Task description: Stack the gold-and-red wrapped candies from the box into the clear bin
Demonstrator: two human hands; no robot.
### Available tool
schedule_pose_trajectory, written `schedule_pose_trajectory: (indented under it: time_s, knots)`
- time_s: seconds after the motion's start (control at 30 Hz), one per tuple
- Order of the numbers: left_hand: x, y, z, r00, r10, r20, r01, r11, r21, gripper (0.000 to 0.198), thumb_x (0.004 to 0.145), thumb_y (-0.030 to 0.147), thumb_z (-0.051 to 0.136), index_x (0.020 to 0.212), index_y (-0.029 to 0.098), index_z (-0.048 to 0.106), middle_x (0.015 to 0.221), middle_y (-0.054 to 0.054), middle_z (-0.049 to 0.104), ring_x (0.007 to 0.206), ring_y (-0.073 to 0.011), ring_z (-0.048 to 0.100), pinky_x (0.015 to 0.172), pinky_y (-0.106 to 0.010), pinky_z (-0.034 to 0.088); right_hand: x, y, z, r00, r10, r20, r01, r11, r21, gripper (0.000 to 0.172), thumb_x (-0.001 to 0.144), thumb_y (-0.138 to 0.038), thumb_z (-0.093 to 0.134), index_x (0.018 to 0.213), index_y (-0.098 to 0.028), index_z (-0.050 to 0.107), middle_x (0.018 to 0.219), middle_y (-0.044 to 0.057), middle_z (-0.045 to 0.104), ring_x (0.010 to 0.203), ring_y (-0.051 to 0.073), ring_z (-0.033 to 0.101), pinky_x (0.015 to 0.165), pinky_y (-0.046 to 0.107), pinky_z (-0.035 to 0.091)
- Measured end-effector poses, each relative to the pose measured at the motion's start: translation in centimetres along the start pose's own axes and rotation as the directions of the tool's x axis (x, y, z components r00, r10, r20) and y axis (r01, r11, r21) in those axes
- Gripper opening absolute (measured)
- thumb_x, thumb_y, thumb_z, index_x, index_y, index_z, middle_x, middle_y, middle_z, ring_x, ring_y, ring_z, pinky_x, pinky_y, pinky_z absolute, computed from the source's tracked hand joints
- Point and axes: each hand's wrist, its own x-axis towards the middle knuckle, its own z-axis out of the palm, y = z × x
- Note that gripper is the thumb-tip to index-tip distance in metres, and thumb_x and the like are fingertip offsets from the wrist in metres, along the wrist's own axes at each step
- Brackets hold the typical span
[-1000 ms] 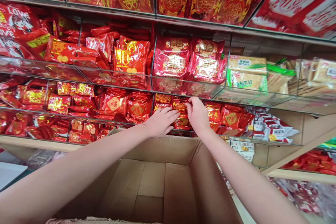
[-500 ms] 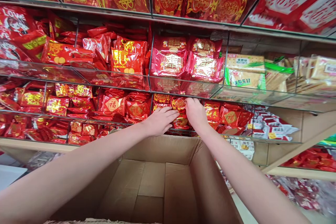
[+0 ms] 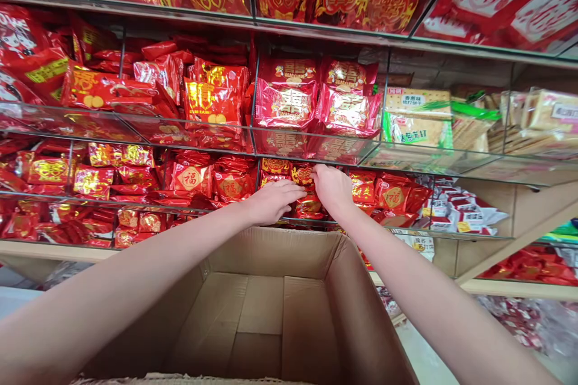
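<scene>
My right hand (image 3: 333, 190) reaches into a lower shelf bin, its fingers closed on the right edge of a small red snack packet (image 3: 302, 173) with a gold print. Just left of it, my left hand (image 3: 273, 200) lies with its fingers stretched out over neighbouring red packets, palm down. Another red-and-gold packet (image 3: 276, 166) shows behind the left fingers, and more packets (image 3: 309, 207) lie between the two hands. Below my wrists stands an open cardboard box (image 3: 271, 251), with nothing on its visible bottom.
A clear shelf front (image 3: 311, 147) juts out just above my hands. Pink-red packets (image 3: 286, 99) fill the bin above, with green-edged cracker packs (image 3: 418, 117) to their right. Red packets marked with a gold diamond (image 3: 190, 179) sit left. A slanted wooden support (image 3: 519, 240) stands at the right.
My right hand has shifted slightly left and up along with the packet at its fingertips. The left hand stays nearly in place. The view has turned a little.
</scene>
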Motion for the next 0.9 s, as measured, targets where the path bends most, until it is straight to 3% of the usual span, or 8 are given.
schedule_pose_trajectory:
  time_s: [0.1,0.2,0.4,0.6,0.7,0.8,0.9]
  knots:
    - [0.3,0.3,-0.3,1.000,0.010,0.005,-0.010,1.000,0.007,0.043,0.075,0.012,0.050,0.118,0.017,0.047,0.122,-0.005,0.051,0.112,-0.0168,0.041,0.097,-0.030,0.032,0.2,0.1,0.3,1.000,-0.016,-0.002,0.016,1.000,0.008,0.024,0.087,-0.029,0.033,0.100,-0.021,0.053,0.088,0.008,0.063,0.077,0.022,0.060,0.063,0.030,0.042]
    - [0.4,1.0,-0.6,0.999,-0.033,-0.005,0.033,0.999,0.042,0.039,0.076,0.015,0.049,0.116,0.017,0.049,0.120,-0.007,0.052,0.112,-0.0199,0.041,0.097,-0.034,0.031,-0.1,0.0,0.3,0.999,-0.032,0.025,0.032,0.999,-0.002,0.023,0.087,-0.026,0.035,0.098,-0.018,0.053,0.083,0.008,0.064,0.072,0.022,0.061,0.060,0.029,0.042]
    - [0.3,1.8,-0.3,0.971,-0.224,-0.080,0.233,0.964,0.128,0.063,0.079,0.032,0.046,0.132,0.007,0.023,0.142,-0.017,0.015,0.128,-0.0315,0.011,0.101,-0.051,0.012,-1.2,0.7,0.3,0.993,-0.121,0.019,0.120,0.992,0.035,0.021,0.085,-0.023,0.037,0.091,-0.017,0.056,0.089,0.009,0.061,0.074,0.020,0.059,0.061,0.029,0.042]
    - [1.1,1.2,0.5,0.965,-0.261,-0.027,0.262,0.950,0.172,0.061,0.083,0.043,0.036,0.132,0.009,0.024,0.141,-0.014,0.022,0.128,-0.0284,0.015,0.102,-0.050,0.010,-1.6,1.7,1.1,0.986,-0.164,0.041,0.155,0.974,0.168,0.024,0.085,-0.021,0.035,0.092,-0.015,0.058,0.086,0.009,0.060,0.081,0.018,0.057,0.072,0.028,0.042]
    - [0.9,1.4,0.2,0.963,-0.268,-0.020,0.267,0.944,0.194,0.065,0.082,0.048,0.036,0.133,0.011,0.022,0.141,-0.013,0.022,0.128,-0.0276,0.016,0.101,-0.051,0.015,-2.6,2.2,1.1,0.991,-0.120,-0.054,0.130,0.957,0.258,0.028,0.087,-0.024,0.033,0.094,-0.014,0.058,0.088,0.009,0.059,0.084,0.018,0.055,0.077,0.029,0.042]
    - [0.3,2.0,0.0,0.959,-0.278,-0.051,0.282,0.934,0.218,0.067,0.083,0.047,0.034,0.135,0.010,0.013,0.143,-0.013,0.015,0.129,-0.0278,0.011,0.101,-0.052,0.013,-4.4,2.7,1.3,0.976,-0.143,-0.162,0.192,0.919,0.343,0.036,0.088,-0.030,0.032,0.108,-0.008,0.052,0.106,0.013,0.056,0.099,0.019,0.050,0.088,0.031,0.039]
    - [-0.2,2.7,0.4,0.965,-0.255,-0.064,0.263,0.934,0.243,0.066,0.084,0.047,0.034,0.135,0.010,0.015,0.143,-0.012,0.013,0.130,-0.0271,0.007,0.103,-0.052,0.005,-6.0,2.8,2.3,0.932,-0.318,-0.173,0.359,0.874,0.329,0.049,0.086,-0.035,0.035,0.124,-0.005,0.038,0.129,0.016,0.038,0.122,0.023,0.029,0.100,0.038,0.029]
